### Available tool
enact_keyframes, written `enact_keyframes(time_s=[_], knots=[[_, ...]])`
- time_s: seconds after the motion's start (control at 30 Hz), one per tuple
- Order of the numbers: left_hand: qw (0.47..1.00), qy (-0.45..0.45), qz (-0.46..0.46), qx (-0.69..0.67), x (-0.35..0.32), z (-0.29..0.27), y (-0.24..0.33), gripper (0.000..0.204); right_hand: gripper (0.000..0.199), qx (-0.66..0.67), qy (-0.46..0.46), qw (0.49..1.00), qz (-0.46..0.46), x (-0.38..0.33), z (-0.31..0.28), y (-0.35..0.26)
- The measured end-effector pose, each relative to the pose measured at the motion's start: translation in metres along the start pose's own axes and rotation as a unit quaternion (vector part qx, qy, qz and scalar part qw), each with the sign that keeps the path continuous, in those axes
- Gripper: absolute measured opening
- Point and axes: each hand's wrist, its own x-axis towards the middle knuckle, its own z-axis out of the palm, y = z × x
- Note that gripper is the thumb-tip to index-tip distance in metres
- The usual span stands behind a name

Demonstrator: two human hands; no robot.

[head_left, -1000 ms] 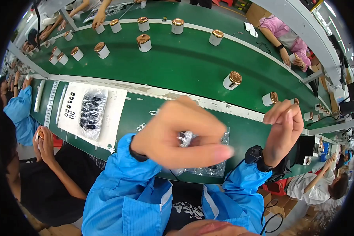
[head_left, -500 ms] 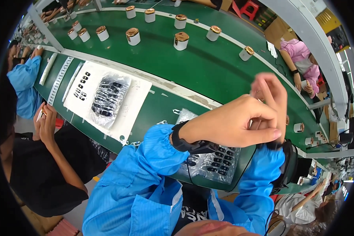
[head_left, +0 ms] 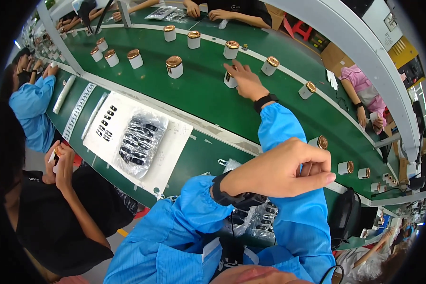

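My right hand [head_left: 245, 80] reaches far out over the green conveyor belt [head_left: 199, 94] and closes around a white cylinder with a copper top [head_left: 229, 81]. My left hand [head_left: 281, 170] hangs close to the camera above the bench edge, fingers curled, thumb pressed to the fingertips, with nothing visible in it. A black band sits on each wrist, and both arms wear blue sleeves. A clear bag of small black parts [head_left: 260, 220] lies under my left forearm, partly hidden.
Several more copper-topped white cylinders [head_left: 174, 66] stand along the belt. A white sheet [head_left: 175, 142] at left carries another bag of black parts [head_left: 138, 142]. A person in black [head_left: 66, 208] sits at my left; other workers line both sides.
My right hand has gone from near my face out to the belt and onto a cylinder. The left hand has shifted right and lower. The view has swung left.
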Motion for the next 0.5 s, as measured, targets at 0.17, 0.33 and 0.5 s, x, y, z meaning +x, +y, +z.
enact_keyframes(time_s=[0.17,0.33,0.5], knots=[[0.999,0.034,-0.017,0.018,0.000,-0.012,0.002,0.019,0.068,0.019,-0.022,0.999,0.030,-0.001,-0.019,0.001],[0.981,0.151,0.047,0.109,0.012,-0.018,-0.021,0.014,0.049,0.446,-0.036,0.891,0.068,-0.105,-0.089,0.011],[0.967,0.189,0.081,0.148,0.006,-0.021,-0.035,0.027,0.058,0.375,-0.023,0.917,0.131,-0.238,-0.234,-0.068]])
